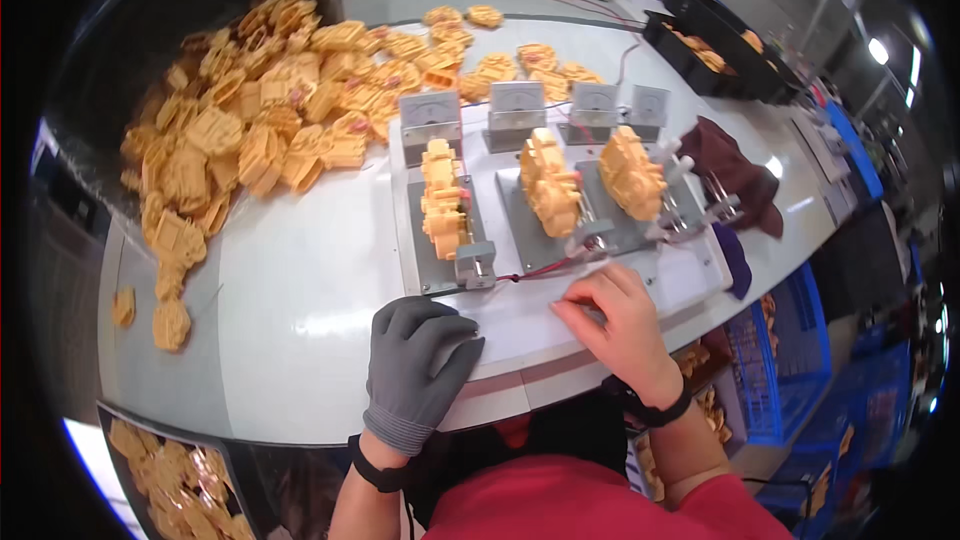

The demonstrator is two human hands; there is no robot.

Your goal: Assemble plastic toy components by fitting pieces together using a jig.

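- Left hand (418, 372): wears a grey glove and lies palm down on the near edge of the white surface (300, 320), fingers loosely curled together, gripping nothing.
- Right hand (620, 325): bare, resting on the white base plate (690, 280) of the test fixture; its fingertips are drawn together against the plate just below a red wire (535, 270). Whether they pinch anything cannot be told.
- Test fixture: three grey mounting plates stand side by side, each carrying one yellow plastic part — left part (442, 198), middle part (550, 185), right part (632, 172). All three sit just beyond both hands.
- Meters (516, 105): four small grey dial gauges stand upright in a row behind the mounted parts.
- Loose pile (260, 100): many yellow plastic parts of the same kind lie heaped on the far left of the surface, a few scattered toward the near left edge.
- Black tray (715, 45): at the far right, holding several yellow parts.
- Lower black tray (170, 480): below the near left edge of the surface, filled with more yellow parts.
- Dark cloth (735, 170): crumpled just right of the fixture.
- Blue crate (770, 370): below the right side of the surface, with yellow parts visible inside.
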